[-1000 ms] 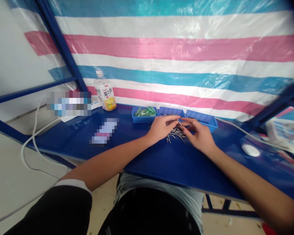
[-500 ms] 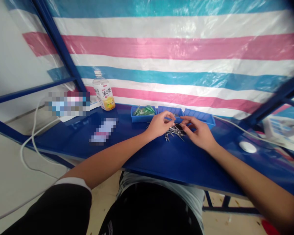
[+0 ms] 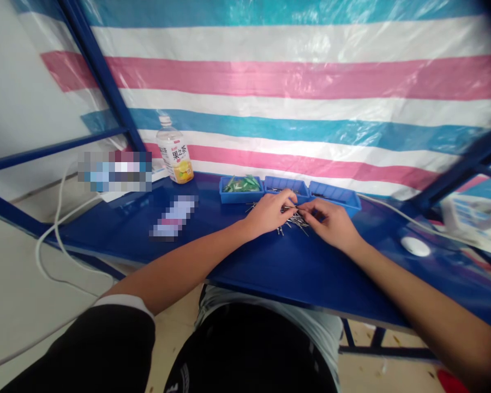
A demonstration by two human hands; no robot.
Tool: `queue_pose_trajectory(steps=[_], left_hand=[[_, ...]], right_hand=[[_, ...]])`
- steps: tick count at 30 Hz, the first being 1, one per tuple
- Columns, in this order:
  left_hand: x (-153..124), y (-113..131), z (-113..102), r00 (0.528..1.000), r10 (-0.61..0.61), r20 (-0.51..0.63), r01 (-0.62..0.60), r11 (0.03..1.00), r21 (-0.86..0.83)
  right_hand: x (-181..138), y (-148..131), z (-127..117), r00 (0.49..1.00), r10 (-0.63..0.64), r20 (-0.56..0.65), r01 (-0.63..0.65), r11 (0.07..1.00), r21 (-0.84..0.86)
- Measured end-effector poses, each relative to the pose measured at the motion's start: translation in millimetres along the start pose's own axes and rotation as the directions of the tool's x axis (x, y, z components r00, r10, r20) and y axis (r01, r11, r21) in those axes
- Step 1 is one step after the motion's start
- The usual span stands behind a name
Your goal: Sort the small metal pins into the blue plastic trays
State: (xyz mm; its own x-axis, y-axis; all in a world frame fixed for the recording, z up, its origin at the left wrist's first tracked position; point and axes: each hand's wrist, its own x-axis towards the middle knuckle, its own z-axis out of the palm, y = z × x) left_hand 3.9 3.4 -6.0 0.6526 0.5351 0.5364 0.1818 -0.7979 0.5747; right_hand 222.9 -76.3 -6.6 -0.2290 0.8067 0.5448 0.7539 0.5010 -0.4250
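Observation:
A loose pile of thin silvery metal pins (image 3: 297,221), perhaps blind rivets, lies on the blue desk. Over its left side my left hand (image 3: 267,213) is curled, thumb and fingers close together; what they hold is hidden. From the right, my right hand (image 3: 331,222) pinches a thin metal pin (image 3: 298,208) that points toward the left fingers. The fingertips of both hands nearly meet above the pile. Just behind stand three blue bins: the left bin (image 3: 241,197) has green pieces (image 3: 243,184) in it, the middle bin (image 3: 286,184) small metal parts, and the right bin (image 3: 343,199) a few dark thin pieces.
A drink bottle (image 3: 177,153) stands at the back left of the desk (image 3: 245,262). In front of it lies a blurred-out flat item (image 3: 174,218). At right are a white mouse (image 3: 415,246) and a cable (image 3: 401,215). Blue frame posts and a striped sheet (image 3: 270,79) enclose the desk.
My hands have come slightly closer together and lower over the pile. A thin pin now shows between the fingertips. The view has shifted slightly.

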Motion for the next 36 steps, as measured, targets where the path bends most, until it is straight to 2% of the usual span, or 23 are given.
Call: queue_pose_trajectory(steps=[10,15,19,22,26,28,32,36], left_hand=[[-3,10,1,1.000,-0.015,-0.012,0.015,1.000,0.014],[-2,5,3,0.999,-0.030,-0.041,0.030,0.999,-0.013],[-2,0,3,1.000,-0.011,0.005,0.011,0.996,0.087],[-4,0,3,0.997,0.029,0.074,-0.041,0.987,0.157],[-6,2,4,0.997,-0.005,0.071,-0.005,0.990,0.142],[-6,2,4,0.998,-0.024,0.066,0.015,0.991,0.132],[-6,1,4,0.996,-0.047,0.072,0.037,0.991,0.131],[-5,-1,5,0.995,-0.012,0.100,-0.005,0.986,0.169]], right_hand=[[-1,0,4,0.997,0.060,0.043,-0.063,0.995,0.078],[1,4,3,0.983,0.186,0.009,-0.184,0.963,0.196],[7,16,-3,0.944,0.319,-0.079,-0.275,0.898,0.345],[10,24,-9,0.900,0.431,-0.064,-0.357,0.814,0.459],[11,32,-14,0.841,0.536,-0.067,-0.424,0.732,0.533],[10,35,-16,0.830,0.553,-0.077,-0.434,0.725,0.535],[11,38,-17,0.839,0.538,-0.086,-0.420,0.739,0.526],[17,37,-14,0.858,0.508,-0.076,-0.404,0.759,0.511]])
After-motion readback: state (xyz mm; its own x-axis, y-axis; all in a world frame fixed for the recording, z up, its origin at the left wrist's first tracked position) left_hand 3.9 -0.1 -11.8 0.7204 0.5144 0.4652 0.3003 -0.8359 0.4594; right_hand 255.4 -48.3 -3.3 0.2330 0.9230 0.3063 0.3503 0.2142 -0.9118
